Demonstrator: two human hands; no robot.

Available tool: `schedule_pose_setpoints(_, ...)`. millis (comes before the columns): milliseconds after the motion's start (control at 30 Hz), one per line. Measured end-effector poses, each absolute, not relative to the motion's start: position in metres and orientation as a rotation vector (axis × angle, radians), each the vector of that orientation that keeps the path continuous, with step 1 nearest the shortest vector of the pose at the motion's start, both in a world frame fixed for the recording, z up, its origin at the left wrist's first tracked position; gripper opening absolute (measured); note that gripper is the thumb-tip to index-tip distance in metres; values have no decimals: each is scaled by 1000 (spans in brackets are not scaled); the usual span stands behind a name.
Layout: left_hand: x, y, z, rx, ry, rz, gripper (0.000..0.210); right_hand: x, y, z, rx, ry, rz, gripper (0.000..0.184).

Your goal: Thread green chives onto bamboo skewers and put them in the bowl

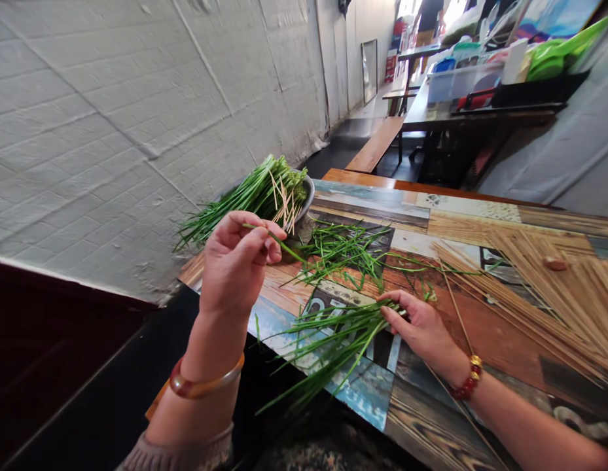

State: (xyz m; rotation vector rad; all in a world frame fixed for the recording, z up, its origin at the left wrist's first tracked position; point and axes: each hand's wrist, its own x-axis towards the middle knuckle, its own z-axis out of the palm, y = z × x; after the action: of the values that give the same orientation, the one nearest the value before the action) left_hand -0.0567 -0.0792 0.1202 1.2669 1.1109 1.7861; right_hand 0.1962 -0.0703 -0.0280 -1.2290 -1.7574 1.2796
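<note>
My left hand point(239, 261), raised above the table's left part, pinches a single thin green chive point(291, 252) between thumb and fingers. Lower and to the right, my right hand point(421, 327) grips a bunch of chives point(338, 333) at one end. Their long leaves fan out leftward past the table's near edge. Loose chive pieces point(350, 252) lie scattered on the table between and beyond my hands. Behind my left hand stands a metal bowl point(310, 193) heaped with more chives point(254, 193). Several short wooden sticks point(285, 204) rest on that heap.
Long bamboo skewers point(544, 288) spread over the right side of the patchwork-patterned table point(362, 392). A white brick-patterned wall point(137, 118) runs along the left. Farther back are a wooden bench point(377, 144) and another table with a plastic bin point(455, 85). A person stands in the far background.
</note>
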Motion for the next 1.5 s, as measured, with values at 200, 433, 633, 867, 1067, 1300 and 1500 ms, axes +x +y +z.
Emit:
schedule_pose_setpoints(200,-45,-76,110,1698,1449,1525,8,195,-73,-25,-1209,-1727,1285,24)
schedule_pose_setpoints(433,-15,-68,52,1712,1496,956,11,196,-81,-21,-1184,-1689,1289,23)
schedule_pose_setpoints(633,10,-73,22,1307,1318,958,21,195,-83,-13,-1125,-1679,1303,19)
schedule_pose_setpoints(867,15,-75,20,1228,1194,907,26,196,-81,-13,-1116,-1685,1311,20)
schedule_pose_setpoints(1067,11,-81,16,1160,1166,880,20,198,-80,-16,-1149,-1666,1326,24)
schedule_pose_setpoints(1300,11,-82,8,1021,1115,969,17,200,-82,-18,-1153,-1676,1334,27)
schedule_pose_setpoints(1500,11,-81,7,1019,1120,965,19,198,-82,-17,-1124,-1684,1330,26)
